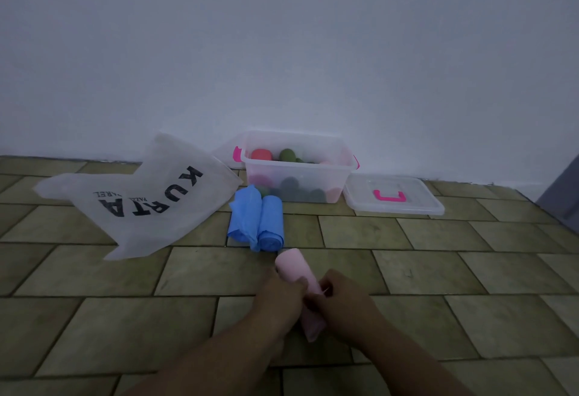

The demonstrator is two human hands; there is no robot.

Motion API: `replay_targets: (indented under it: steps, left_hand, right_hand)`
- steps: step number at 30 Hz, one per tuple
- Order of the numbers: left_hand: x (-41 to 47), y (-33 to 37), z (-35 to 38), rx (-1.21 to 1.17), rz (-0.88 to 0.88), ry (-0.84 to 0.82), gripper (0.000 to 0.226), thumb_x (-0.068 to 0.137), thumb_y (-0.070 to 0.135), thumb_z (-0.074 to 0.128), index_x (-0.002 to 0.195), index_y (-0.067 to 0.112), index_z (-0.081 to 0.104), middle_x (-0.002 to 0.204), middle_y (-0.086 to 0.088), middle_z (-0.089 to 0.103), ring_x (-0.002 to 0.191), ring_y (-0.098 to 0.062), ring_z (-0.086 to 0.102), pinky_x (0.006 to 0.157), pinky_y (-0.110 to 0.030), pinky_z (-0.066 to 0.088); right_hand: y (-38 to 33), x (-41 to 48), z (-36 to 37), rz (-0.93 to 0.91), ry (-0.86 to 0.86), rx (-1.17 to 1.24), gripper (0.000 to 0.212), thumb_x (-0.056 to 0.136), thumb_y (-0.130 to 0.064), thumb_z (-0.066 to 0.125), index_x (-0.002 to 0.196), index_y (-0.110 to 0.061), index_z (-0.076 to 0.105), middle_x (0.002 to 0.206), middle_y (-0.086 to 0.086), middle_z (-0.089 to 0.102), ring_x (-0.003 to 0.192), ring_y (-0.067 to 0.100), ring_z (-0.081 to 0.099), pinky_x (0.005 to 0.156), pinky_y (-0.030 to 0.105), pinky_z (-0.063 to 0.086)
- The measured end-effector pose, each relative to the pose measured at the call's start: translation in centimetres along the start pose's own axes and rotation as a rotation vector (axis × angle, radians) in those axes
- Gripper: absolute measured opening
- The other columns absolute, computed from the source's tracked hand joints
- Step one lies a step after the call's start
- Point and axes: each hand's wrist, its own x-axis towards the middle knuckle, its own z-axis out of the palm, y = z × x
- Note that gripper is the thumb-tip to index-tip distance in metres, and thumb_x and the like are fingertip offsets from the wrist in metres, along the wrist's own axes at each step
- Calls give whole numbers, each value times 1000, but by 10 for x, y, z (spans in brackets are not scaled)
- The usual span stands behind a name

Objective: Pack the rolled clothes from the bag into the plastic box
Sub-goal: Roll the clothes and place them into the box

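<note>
Near us, over the tiled floor (438, 254), our left hand (279, 293) and right hand (340, 300) both curl round a pink rolled cloth (291, 262) whose far end points away from us. Just beyond it, two blue rolls (255, 221) lie side by side, touching, in front of the clear plastic box (294, 162), which holds red, green and dark rolls. The white KURTA bag (141, 198) lies left, and the box lid (416, 204) lies right.

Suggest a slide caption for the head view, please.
Left hand and right hand grip a pink roll; two blue rolls, bag and open plastic box lie ahead.
</note>
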Motion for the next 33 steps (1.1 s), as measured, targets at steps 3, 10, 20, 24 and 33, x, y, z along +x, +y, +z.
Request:
replay_targets:
  steps: [3, 10, 20, 24, 33]
  left_hand:
    - [-1, 0, -3, -110, -7, 29, 58, 91, 27, 56, 143, 18, 30, 131, -9, 50, 106, -23, 53, 89, -39, 49]
    - [4, 0, -6, -541, -96, -73, 45, 84, 19, 67, 122, 28, 45, 109, -9, 59, 93, -34, 61, 75, -55, 55]
    - [63, 70, -34, 223, 413, -16, 81, 88, 34, 60, 150, 28, 10, 152, -1, 29, 132, -19, 38, 105, -37, 38]
    - [119, 130, -63, 452, 690, 309, 71, 86, 45, 58, 146, 24, 25, 145, -4, 36, 129, -25, 41, 104, -46, 39]
    - [218, 167, -73, 933, 304, 271, 103, 80, 67, 44, 148, 16, -15, 158, -11, -13, 145, -34, -5, 115, -54, 9]
  right_hand:
    - [3, -9, 3, -21, -34, 102, 21, 82, -43, 63, 88, -26, 54, 86, -9, 61, 77, 4, 57, 61, 21, 42]
    - [0, -2, -7, 136, -257, 768, 32, 81, -25, 69, 108, -13, 57, 105, 12, 68, 96, 26, 67, 88, 49, 54]
    - [-18, 62, -62, 120, -450, 960, 35, 82, -3, 61, 117, -3, 57, 113, 27, 64, 102, 41, 62, 84, 50, 53]
    - [-57, 125, -121, -5, -204, 933, 25, 86, -8, 58, 111, -8, 58, 110, 19, 64, 94, 33, 65, 67, 43, 57]
    - [-122, 268, -131, 105, 97, 285, 38, 92, -13, 56, 126, 2, 46, 124, 23, 55, 108, 39, 57, 87, 47, 53]
